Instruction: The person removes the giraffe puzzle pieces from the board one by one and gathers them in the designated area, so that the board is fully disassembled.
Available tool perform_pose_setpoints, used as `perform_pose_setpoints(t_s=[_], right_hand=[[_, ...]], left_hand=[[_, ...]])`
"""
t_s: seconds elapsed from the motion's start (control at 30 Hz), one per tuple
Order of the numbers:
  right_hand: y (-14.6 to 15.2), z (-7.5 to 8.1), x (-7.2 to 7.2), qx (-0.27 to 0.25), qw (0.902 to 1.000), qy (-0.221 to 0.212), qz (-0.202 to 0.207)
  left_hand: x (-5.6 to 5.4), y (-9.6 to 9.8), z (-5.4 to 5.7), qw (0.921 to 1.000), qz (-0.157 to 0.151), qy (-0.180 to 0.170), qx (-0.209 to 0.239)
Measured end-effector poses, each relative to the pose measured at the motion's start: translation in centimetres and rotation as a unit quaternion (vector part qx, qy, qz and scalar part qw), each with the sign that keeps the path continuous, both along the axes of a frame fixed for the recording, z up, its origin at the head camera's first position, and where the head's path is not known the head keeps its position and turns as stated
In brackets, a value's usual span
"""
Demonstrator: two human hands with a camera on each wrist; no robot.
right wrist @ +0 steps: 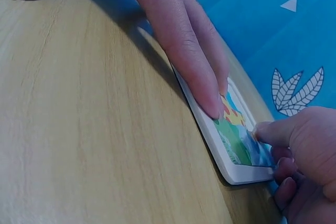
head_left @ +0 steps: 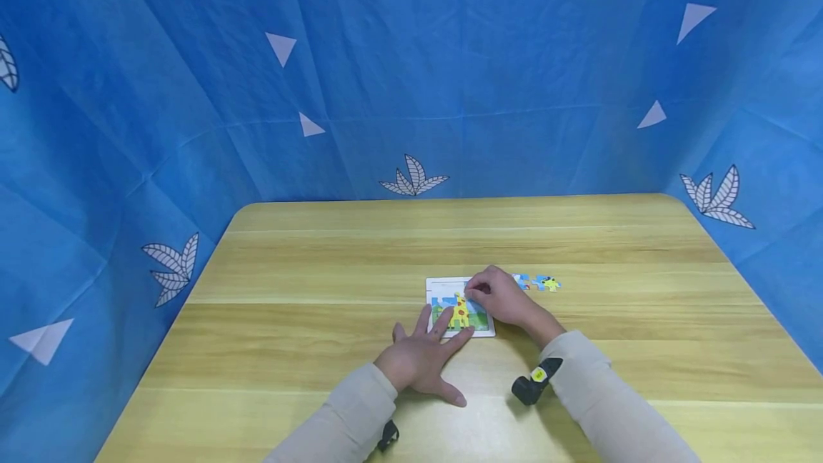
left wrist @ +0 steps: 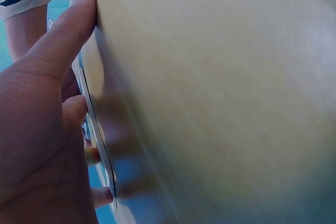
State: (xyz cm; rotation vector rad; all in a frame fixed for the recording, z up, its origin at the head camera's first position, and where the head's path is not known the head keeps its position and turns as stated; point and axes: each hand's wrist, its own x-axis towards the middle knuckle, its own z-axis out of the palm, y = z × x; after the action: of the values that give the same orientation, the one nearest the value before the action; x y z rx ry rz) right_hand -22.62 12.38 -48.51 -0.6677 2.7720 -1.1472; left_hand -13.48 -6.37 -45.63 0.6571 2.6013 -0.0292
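A jigsaw puzzle with a white frame (head_left: 444,281) lies on the table, its picture a yellow giraffe (head_left: 460,314) on green. My left hand (head_left: 421,361) is spread wide, fingertips pressing on the frame's near-left part and the picture, its thumb on the wood. Over the puzzle's right side, my right hand (head_left: 504,299) has curled fingers and pinches a small puzzle piece, mostly hidden by the fingers. In the right wrist view, the right thumb (right wrist: 275,131) sits at the picture's edge, close to the frame's corner. The frame's upper part shows a pale, unfilled backing.
Loose puzzle pieces (head_left: 546,283) lie just right of the right hand, some partly behind it. The wooden table (head_left: 308,349) reaches back to a blue patterned curtain (head_left: 514,91). A black wrist camera (head_left: 530,388) sits on the right sleeve.
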Motion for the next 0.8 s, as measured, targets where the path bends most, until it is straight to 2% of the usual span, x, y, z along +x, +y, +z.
perform_pose_setpoints(t_s=[0.37,0.63,0.8], right_hand=[[-0.19,0.05,0.15,-0.005,0.9999,0.0,-0.015],[-0.24,0.21,0.5,-0.018,0.9997,-0.005,-0.017],[-0.26,0.19,0.46,-0.008,0.9998,-0.009,-0.014]], left_hand=[[0.28,-0.04,0.63,1.0,0.002,0.0,-0.003],[0.19,-0.06,0.5,1.0,0.002,-0.001,0.003],[0.23,-0.07,0.49,1.0,0.001,0.0,-0.001]])
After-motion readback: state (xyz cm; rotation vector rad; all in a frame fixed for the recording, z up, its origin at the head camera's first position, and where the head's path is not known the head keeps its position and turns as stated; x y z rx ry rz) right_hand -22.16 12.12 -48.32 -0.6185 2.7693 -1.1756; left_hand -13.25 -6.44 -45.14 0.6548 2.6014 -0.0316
